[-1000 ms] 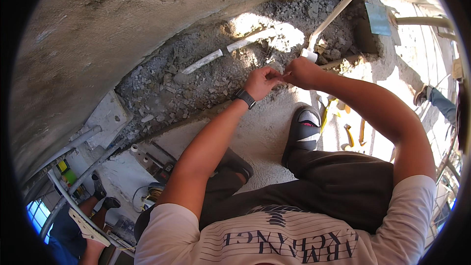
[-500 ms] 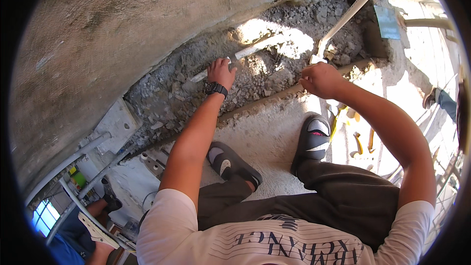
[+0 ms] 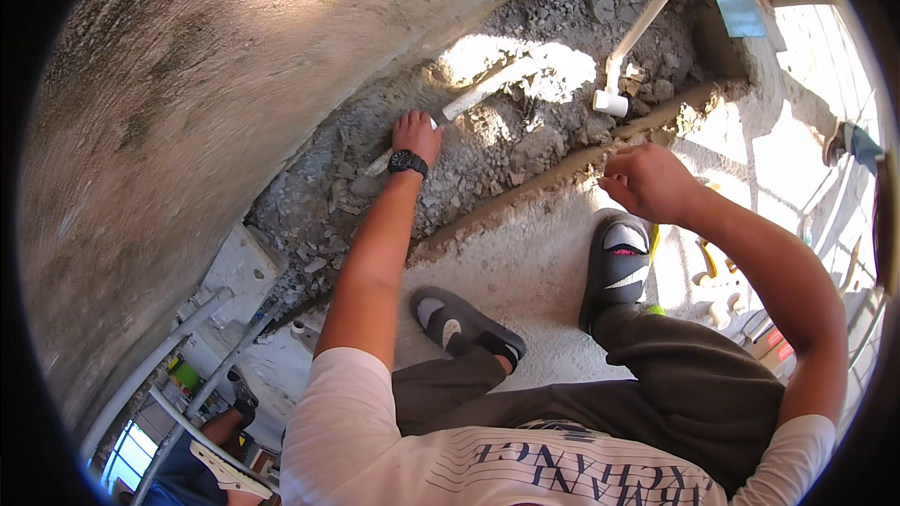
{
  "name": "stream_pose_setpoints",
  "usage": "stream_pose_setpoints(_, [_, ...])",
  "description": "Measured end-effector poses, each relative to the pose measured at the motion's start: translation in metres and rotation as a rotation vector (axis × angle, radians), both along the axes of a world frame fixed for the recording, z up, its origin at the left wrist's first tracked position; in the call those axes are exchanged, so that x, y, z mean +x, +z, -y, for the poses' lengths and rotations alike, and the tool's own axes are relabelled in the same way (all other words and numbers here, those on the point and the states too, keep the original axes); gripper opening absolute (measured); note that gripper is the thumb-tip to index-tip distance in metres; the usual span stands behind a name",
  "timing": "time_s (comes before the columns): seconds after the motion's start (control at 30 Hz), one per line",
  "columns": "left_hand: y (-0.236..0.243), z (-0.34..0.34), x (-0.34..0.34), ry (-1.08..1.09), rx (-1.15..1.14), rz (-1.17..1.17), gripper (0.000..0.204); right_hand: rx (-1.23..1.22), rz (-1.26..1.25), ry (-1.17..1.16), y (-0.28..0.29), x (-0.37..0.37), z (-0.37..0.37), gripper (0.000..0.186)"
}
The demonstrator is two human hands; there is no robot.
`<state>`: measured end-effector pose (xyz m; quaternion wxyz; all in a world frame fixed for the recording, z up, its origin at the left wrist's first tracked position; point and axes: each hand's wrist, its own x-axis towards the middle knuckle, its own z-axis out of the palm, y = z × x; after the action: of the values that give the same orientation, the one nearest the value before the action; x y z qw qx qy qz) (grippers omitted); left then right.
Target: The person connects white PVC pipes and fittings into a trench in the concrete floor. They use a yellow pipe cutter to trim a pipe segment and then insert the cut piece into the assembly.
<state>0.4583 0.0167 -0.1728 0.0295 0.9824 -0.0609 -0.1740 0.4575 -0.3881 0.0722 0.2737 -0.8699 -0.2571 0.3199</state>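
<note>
My left hand (image 3: 417,134), with a black watch on its wrist, is closed over a white pipe (image 3: 379,165) lying in the rubble trench. White plastic shows just past its fingertips. Another length of white pipe (image 3: 487,92) lies farther along, its near end close to that hand. A cream pipe (image 3: 653,14) slants down from the top right and ends in a white pipe fitting (image 3: 610,103). My right hand (image 3: 652,183) hovers on the near side of this fitting, apart from it. Its fingers are curled in, and whatever they may hold is hidden.
A rough wall (image 3: 187,84) rises along the left of the trench. The trench's raised edge (image 3: 553,189) runs before my sandals (image 3: 619,262). Yellow-handled tools (image 3: 710,262) lie at right. Metal rails (image 3: 155,370) and another person's leg (image 3: 225,426) are at lower left.
My right hand has drawn back toward me from the white fitting, which now shows whole. My left hand stays on the pipe. The view has shifted slightly.
</note>
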Motion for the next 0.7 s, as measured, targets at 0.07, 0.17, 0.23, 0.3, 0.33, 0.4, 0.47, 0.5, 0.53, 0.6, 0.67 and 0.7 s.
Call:
stream_pose_setpoints(0.07, [0.000, -0.003, 0.003, -0.029, -0.006, -0.006, 0.041, 0.005, -0.016, -0.015, 0.001, 0.000, -0.001, 0.017])
stream_pose_setpoints(0.17, [0.001, -0.004, 0.006, -0.014, -0.023, -0.057, 0.041, -0.026, -0.052, -0.032, 0.005, 0.001, -0.004, 0.017])
stream_pose_setpoints(0.23, [0.005, 0.001, 0.011, 0.006, -0.022, -0.132, 0.042, -0.030, -0.062, -0.040, 0.005, 0.001, -0.004, 0.017])
stream_pose_setpoints(0.3, [0.006, -0.003, 0.020, 0.020, -0.038, -0.231, 0.044, 0.002, -0.042, -0.031, 0.007, 0.002, -0.005, 0.017])
stream_pose_setpoints(0.33, [0.006, -0.006, 0.024, 0.028, -0.047, -0.281, 0.045, 0.012, -0.029, -0.028, 0.008, 0.002, -0.005, 0.017])
stream_pose_setpoints(0.4, [0.005, -0.015, 0.028, -0.016, -0.055, -0.280, 0.049, 0.034, 0.001, -0.017, 0.010, 0.005, -0.005, 0.017])
stream_pose_setpoints(0.47, [0.005, -0.017, 0.033, -0.030, -0.059, -0.321, 0.051, 0.016, -0.008, -0.010, 0.010, 0.006, -0.003, 0.016])
stream_pose_setpoints(0.5, [0.006, -0.016, 0.037, -0.023, -0.058, -0.363, 0.052, 0.004, -0.014, -0.008, 0.010, 0.006, -0.001, 0.015])
stream_pose_setpoints(0.53, [0.008, -0.014, 0.041, -0.016, -0.057, -0.406, 0.053, 0.012, -0.019, -0.039, 0.010, 0.007, -0.001, 0.015])
stream_pose_setpoints(0.6, [0.011, -0.013, 0.047, 0.019, -0.085, -0.466, 0.050, 0.029, -0.030, -0.102, 0.013, 0.008, 0.001, 0.015])
stream_pose_setpoints(0.67, [0.009, -0.016, 0.050, 0.024, -0.107, -0.495, 0.048, 0.050, -0.006, -0.077, 0.011, 0.009, 0.002, 0.015])
stream_pose_setpoints(0.7, [0.006, -0.021, 0.051, 0.011, -0.116, -0.493, 0.048, 0.063, 0.008, -0.063, 0.012, 0.010, 0.003, 0.015])
